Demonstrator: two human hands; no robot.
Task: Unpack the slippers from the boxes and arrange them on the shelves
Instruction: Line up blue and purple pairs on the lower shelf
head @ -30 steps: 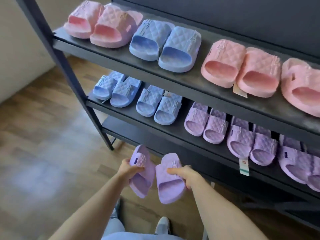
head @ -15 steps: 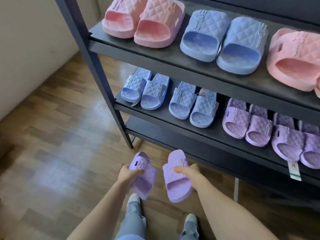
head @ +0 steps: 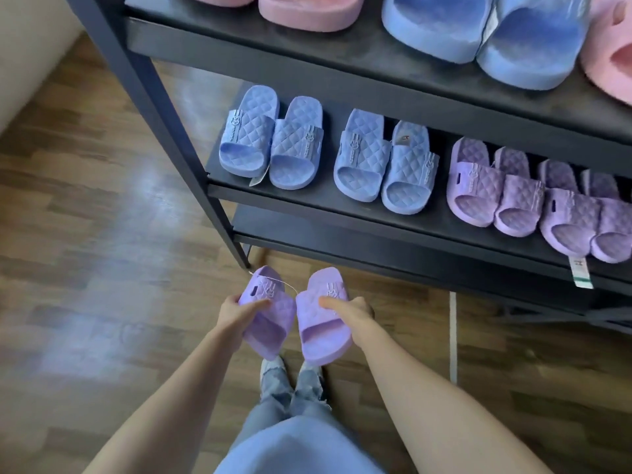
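Observation:
I hold a pair of lilac quilted slippers low in front of the black shelf rack (head: 219, 191). My left hand (head: 236, 311) grips the left lilac slipper (head: 268, 326) by its strap. My right hand (head: 350, 311) grips the right lilac slipper (head: 323, 331), thumb on top of the strap. A thin string joins the two. Both hang above the floor, just before the bottom shelf (head: 342, 230), which shows nothing on its visible part. The middle shelf carries two blue pairs (head: 270, 142) and lilac pairs (head: 492, 189).
The top shelf (head: 342, 59) carries pink slippers (head: 307, 12) and a blue pair (head: 478, 35). A price tag (head: 579, 271) hangs off the middle shelf's edge at right. Wood floor (head: 102, 234) spreads to the left. My legs and shoes (head: 273, 369) stand below the slippers.
The view has moved closer to the rack's left end and lower. Both hands keep their hold on the lilac slippers, now nearer the bottom shelf's left corner.

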